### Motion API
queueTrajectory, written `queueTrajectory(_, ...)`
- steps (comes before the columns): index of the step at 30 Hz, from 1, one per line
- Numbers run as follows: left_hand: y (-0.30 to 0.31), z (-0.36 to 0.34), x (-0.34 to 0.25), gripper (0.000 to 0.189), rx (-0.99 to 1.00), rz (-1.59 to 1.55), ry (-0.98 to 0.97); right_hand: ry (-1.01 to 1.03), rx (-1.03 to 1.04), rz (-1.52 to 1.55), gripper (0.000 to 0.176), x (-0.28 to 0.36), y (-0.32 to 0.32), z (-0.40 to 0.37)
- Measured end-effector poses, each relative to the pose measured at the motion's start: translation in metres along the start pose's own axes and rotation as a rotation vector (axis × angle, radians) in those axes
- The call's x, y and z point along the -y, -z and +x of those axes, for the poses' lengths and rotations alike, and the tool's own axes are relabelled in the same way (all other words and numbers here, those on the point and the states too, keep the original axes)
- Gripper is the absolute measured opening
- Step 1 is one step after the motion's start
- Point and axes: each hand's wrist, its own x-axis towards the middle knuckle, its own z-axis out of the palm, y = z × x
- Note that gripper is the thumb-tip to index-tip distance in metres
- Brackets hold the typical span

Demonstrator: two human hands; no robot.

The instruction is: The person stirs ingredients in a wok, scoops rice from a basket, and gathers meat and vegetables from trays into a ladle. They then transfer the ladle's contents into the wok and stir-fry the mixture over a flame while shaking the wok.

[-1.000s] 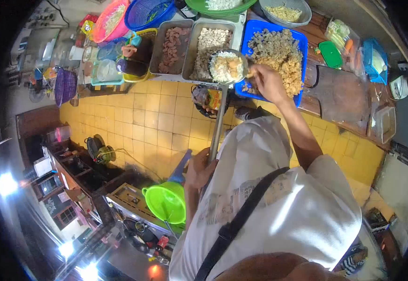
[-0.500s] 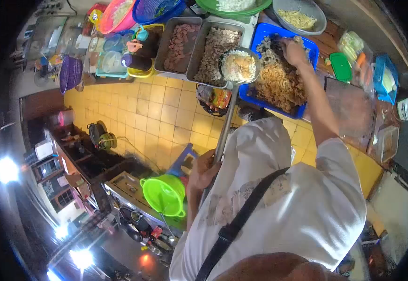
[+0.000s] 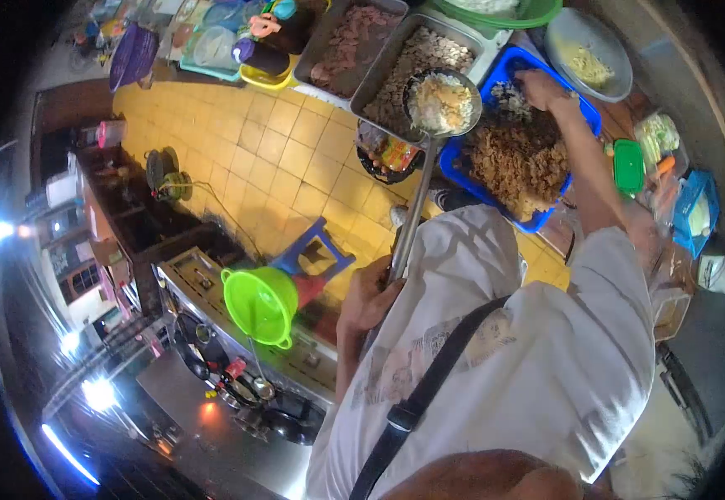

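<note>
1. since a second ago my right hand [image 3: 545,87] has left the rim of the ladle [image 3: 439,102] and gone to the far end of the blue tray [image 3: 454,162]. the ladle bowl has kept its place above the trays.
2. head view, left hand [image 3: 369,298]: its fingers are wrapped tight round the lower end of the ladle's long metal handle [image 3: 412,218], close against my white shirt [image 3: 545,367]. the two hands are well apart.
3. right hand: the arm is stretched out, palm down, with the fingers dipped into the brown fried bits [image 3: 516,162] at the tray's far corner. the fingertips are buried, so i cannot tell how far they are closed or whether they hold anything.
4. the ladle bowl is level and heaped with pale food. it hangs over the edge where the metal tray of brownish chunks [image 3: 416,62] meets the blue tray.
5. a second metal tray of pinkish slices [image 3: 347,37] lies to the left of that. a grey bowl of noodles [image 3: 587,58] sits beyond my right hand, and a green-lidded box [image 3: 629,167] is just beside my forearm.
6. lower down, a green plastic bowl [image 3: 261,304] sits on the stove [image 3: 212,287]. a blue stool [image 3: 316,254] stands beside it on the yellow tiled floor [image 3: 279,158].
</note>
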Motion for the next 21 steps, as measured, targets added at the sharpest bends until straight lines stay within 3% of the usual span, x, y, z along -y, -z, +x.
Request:
queueTrajectory(2,0.0,-0.002,-0.01,0.039,-0.019,0.013,-0.008,-0.159,0.008,0.283,0.043,0.005,0.024,-0.013)
queueTrajectory(3,0.0,-0.003,-0.019,0.038,-0.028,0.001,-0.047,-0.187,0.007,0.425,0.032,0.004,0.022,-0.013)
queueTrajectory(8,-0.001,0.005,-0.004,0.034,-0.007,0.046,-0.038,0.104,-0.247,0.262,0.029,-0.005,0.006,-0.03)
queueTrajectory(11,-0.002,0.005,-0.008,0.031,-0.035,0.043,-0.088,-0.055,-0.088,0.426,0.028,0.0,0.009,-0.031)
queueTrajectory(14,-0.005,0.005,-0.014,0.03,-0.051,-0.11,-0.084,0.051,-0.227,0.429,0.029,0.024,0.005,-0.039)
queueTrajectory(15,-0.001,0.005,-0.021,0.033,-0.017,-0.023,-0.063,0.028,-0.093,0.315,0.029,0.026,-0.002,-0.035)
queueTrajectory(18,0.002,0.007,-0.022,0.038,0.01,0.067,-0.057,-0.027,-0.027,0.269,0.03,0.02,-0.011,-0.032)
queueTrajectory(20,-0.001,0.005,-0.021,0.038,0.011,0.061,-0.065,-0.019,-0.141,0.274,0.029,0.022,0.0,-0.045)
queueTrajectory(21,-0.001,0.004,-0.024,0.038,0.008,0.027,-0.044,-0.073,-0.13,0.463,0.028,0.019,0.003,-0.047)
